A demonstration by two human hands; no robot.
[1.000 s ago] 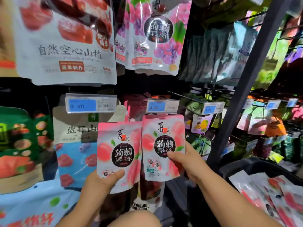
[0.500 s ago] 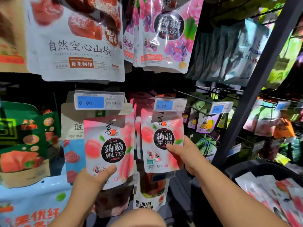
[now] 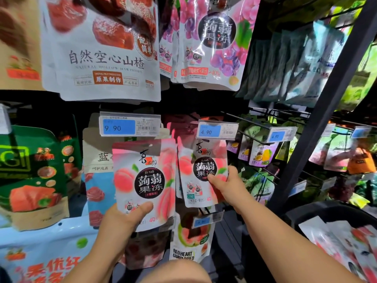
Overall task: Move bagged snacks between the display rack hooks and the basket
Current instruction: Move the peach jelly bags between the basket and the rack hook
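Two pink peach jelly bags face me in front of the display rack. My left hand (image 3: 122, 221) grips the bottom of the nearer bag (image 3: 142, 180), thumb across its front. My right hand (image 3: 226, 184) pinches the lower right of the second bag (image 3: 201, 172), whose top edge lies behind the 4.90 price tag (image 3: 217, 130) of a hook. More pink bags hang behind it. The dark basket (image 3: 306, 213) sits at the lower right, holding several similar white and pink bags (image 3: 342, 246).
A large white hawthorn bag (image 3: 102, 58) and grape jelly bags (image 3: 212, 43) hang overhead. A 9.90 tag (image 3: 128, 125) juts out left of centre. A guava bag (image 3: 191, 240) hangs below. A dark rack post (image 3: 318, 129) slants between shelves and basket.
Both hands have lifted their peach bags upward and toward the rack. The right bag's top has gone up behind the 4.90 tag; the left bag now overlaps the blueberry bag under the 9.90 tag.
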